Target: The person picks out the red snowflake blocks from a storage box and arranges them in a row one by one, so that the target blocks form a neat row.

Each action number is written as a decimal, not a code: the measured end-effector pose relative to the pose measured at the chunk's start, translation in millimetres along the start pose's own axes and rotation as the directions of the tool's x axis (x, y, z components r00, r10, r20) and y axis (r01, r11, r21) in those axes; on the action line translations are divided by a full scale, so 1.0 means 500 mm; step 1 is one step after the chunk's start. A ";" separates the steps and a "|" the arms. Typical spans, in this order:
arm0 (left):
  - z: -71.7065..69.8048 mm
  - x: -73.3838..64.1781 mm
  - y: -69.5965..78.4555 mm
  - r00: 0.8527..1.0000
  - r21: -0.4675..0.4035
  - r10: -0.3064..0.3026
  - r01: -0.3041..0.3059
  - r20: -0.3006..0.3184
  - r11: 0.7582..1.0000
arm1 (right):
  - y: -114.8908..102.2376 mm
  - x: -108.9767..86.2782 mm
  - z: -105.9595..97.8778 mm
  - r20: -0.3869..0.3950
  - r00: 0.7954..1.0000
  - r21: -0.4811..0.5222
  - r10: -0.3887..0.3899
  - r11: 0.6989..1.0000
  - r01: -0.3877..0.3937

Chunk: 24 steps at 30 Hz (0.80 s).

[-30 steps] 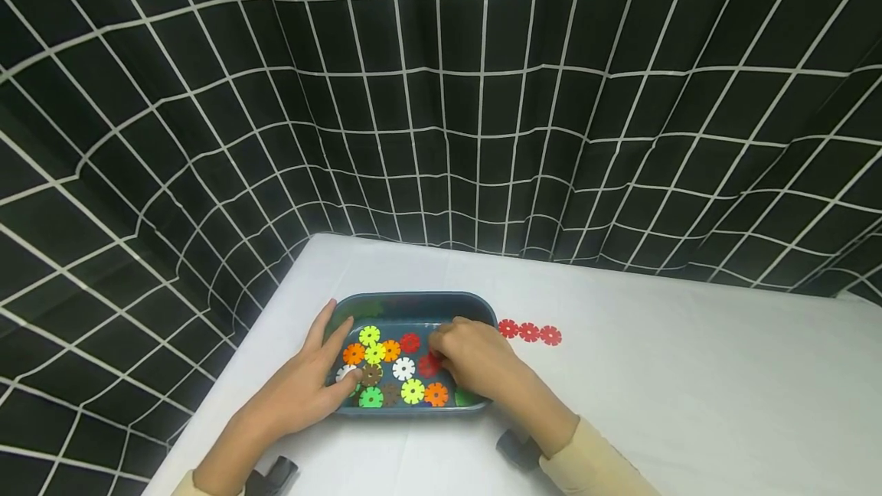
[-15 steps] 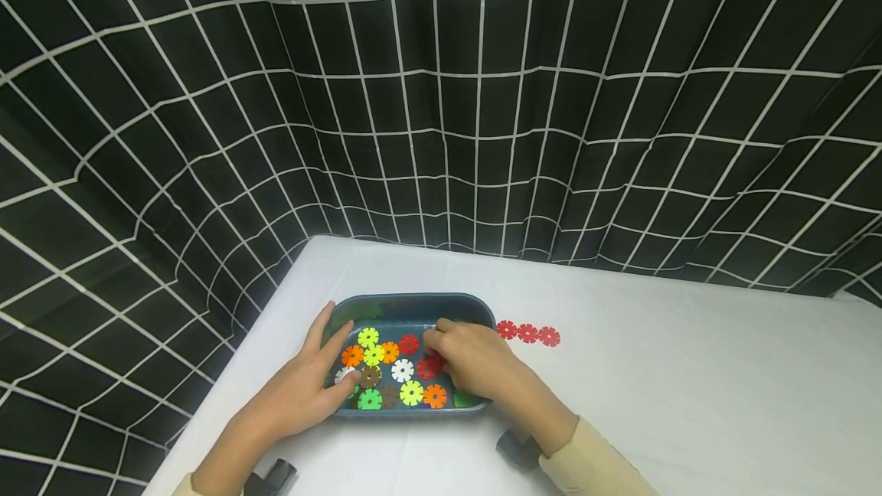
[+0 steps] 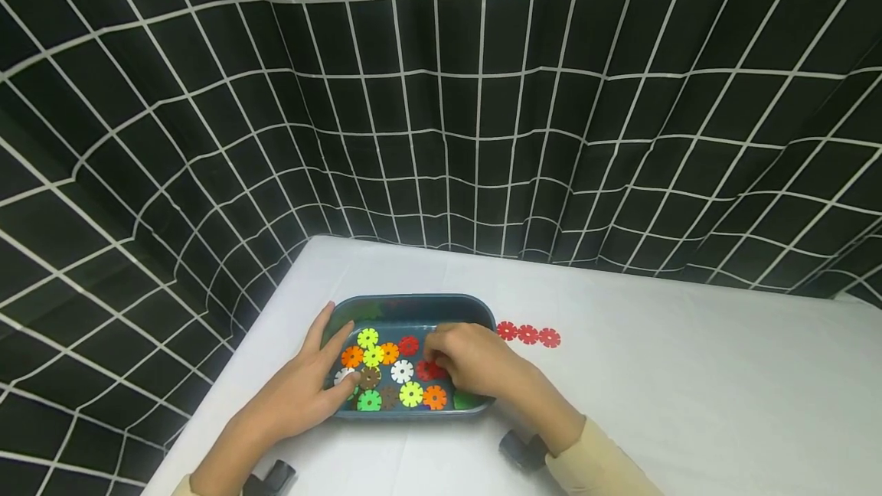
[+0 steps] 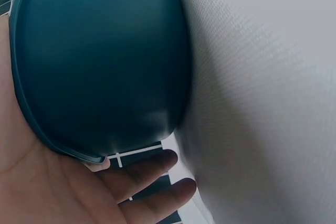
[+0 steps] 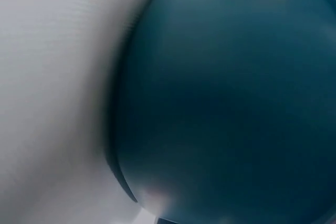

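Note:
In the head view, a dark teal tray (image 3: 413, 413) holds several notched plastic discs, among them a white disc (image 3: 402, 371), a lime disc (image 3: 411, 394), an orange disc (image 3: 435, 397) and a red disc (image 3: 409, 345). My left hand (image 3: 310, 389) rests across the tray's left rim, thumb over the inside, fingers fairly straight. The left wrist view has the palm against the rim and two fingers outside the wall. My right hand (image 3: 475, 358) reaches inside the right end with bent fingers at another red disc (image 3: 425, 370); its fingertips are hidden, so a pinch cannot be confirmed.
A row of red discs (image 3: 528, 334) lies on the white tablecloth (image 3: 654, 373) just right of the tray. Behind the table hangs a black curtain (image 3: 462, 98) with a white grid. The right wrist view shows mostly the tray's outer wall (image 5: 220, 98).
My right hand's fingers shift slightly over the red disc within the tray. My left hand stays on the rim, and the row of red discs has not changed.

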State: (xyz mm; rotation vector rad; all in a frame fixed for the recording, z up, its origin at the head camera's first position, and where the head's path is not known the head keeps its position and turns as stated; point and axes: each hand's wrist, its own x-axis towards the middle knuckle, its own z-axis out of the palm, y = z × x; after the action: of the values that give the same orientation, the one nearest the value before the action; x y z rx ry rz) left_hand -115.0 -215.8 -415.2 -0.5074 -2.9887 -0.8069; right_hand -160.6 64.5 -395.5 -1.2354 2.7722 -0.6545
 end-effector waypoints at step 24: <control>-0.001 -0.001 0.003 1.000 0.009 0.012 -0.012 -0.013 1.000 | 0.034 -0.015 -0.060 -0.039 0.995 0.265 0.090 0.961 -0.077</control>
State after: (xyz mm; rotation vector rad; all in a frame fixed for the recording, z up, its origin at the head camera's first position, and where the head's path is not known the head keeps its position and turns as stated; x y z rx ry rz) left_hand -114.2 -215.0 -414.2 -0.5167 -2.9730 -0.7924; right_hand -173.6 91.0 -376.0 -1.0561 2.6472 -1.0200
